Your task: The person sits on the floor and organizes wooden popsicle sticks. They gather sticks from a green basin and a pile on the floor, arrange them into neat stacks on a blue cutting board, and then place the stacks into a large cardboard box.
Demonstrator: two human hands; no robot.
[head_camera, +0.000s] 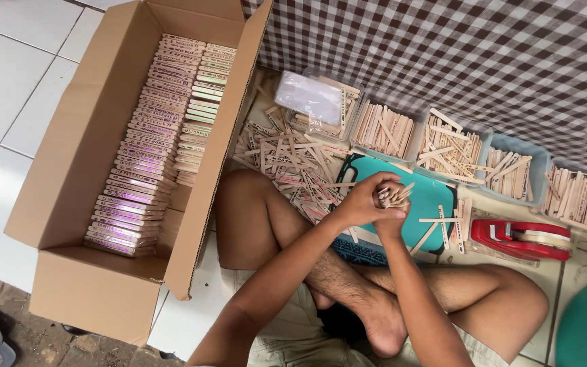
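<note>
Seated person on the floor (pixel 8 68): left hand (pixel 360 200) and right hand (pixel 392 204), both grips pressed around a bundle of wooden sticks (pixel 395 196) above the teal board (pixel 426 197). Cardboard box (pixel 79 156) partly filled with wrapped bundles; loose sticks (pixel 287 163) remain beside it.

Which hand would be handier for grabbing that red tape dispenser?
Probably the right. The red tape dispenser lies on the floor on the person's right, closer to the right hand. The left hand is farther off. Both hands grip the bundle of wooden sticks.
</note>
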